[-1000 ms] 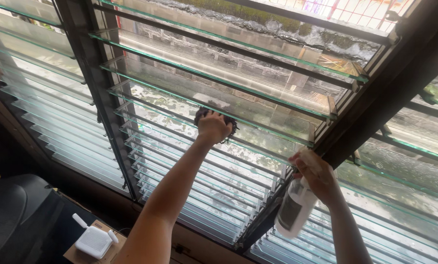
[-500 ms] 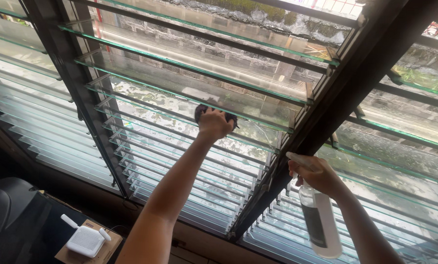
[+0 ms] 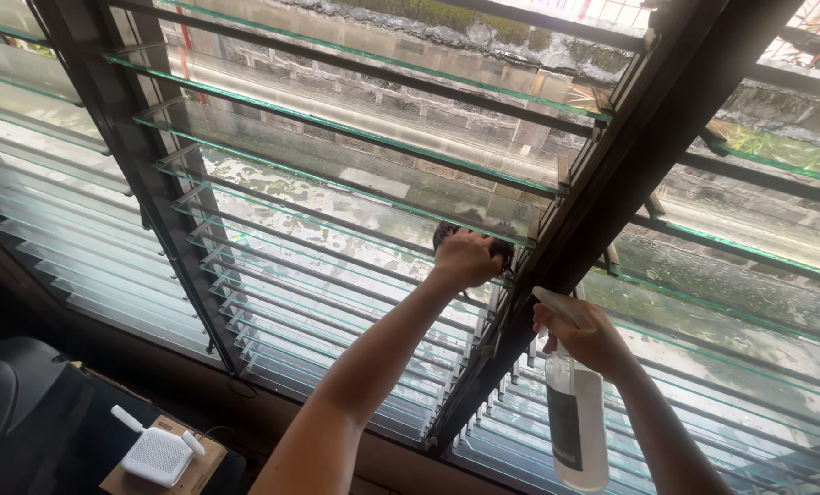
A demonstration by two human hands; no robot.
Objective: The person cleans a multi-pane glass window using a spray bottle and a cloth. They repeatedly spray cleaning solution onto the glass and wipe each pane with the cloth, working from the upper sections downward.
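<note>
Left hand (image 3: 465,258) grips dark cloth (image 3: 447,231) against glass louvre slat (image 3: 337,174); right hand (image 3: 586,332), at 4 o'clock, holds spray bottle (image 3: 577,423).

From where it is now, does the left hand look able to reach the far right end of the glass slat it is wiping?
Probably yes. The left hand, pressing a dark cloth on the glass slat, is already near the slat's right end beside the dark window frame post. Nothing lies between; the right hand with the spray bottle is lower.
</note>
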